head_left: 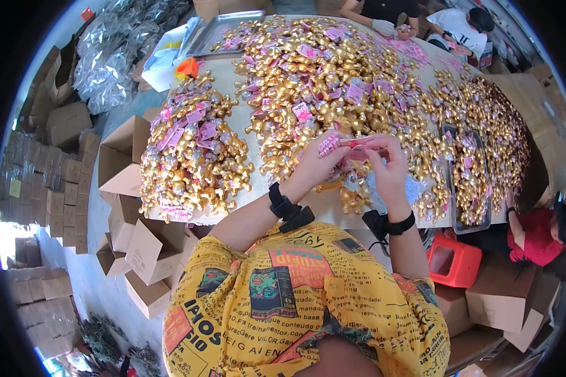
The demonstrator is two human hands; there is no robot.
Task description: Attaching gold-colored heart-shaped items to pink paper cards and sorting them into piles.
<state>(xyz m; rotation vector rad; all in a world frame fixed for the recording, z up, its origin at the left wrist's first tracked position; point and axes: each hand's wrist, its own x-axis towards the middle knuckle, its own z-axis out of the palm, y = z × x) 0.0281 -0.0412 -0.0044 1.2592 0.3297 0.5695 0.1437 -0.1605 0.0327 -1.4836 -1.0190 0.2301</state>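
Observation:
Both of my hands meet over the near edge of a heap of shiny gold figurines (321, 113), shaped like small balloon animals with pink tags. My left hand (317, 160) is closed round a small item with a pink-and-white patterned part (329, 146); the rest of it is hidden by my fingers. Between the hands runs a pink tag (358, 143), pinched by the fingertips of my right hand (390, 162). Just below my right hand lies a pale blue plastic piece (414, 188) among the figurines. A black band is on each wrist.
A smaller gold heap (195, 151) lies at left, and a metal tray (475, 182) full of figurines at right. Another tray (223, 31) is at the far left. Open cartons (154, 251) and a red stool (454, 259) stand beside the table. Several other people work round it.

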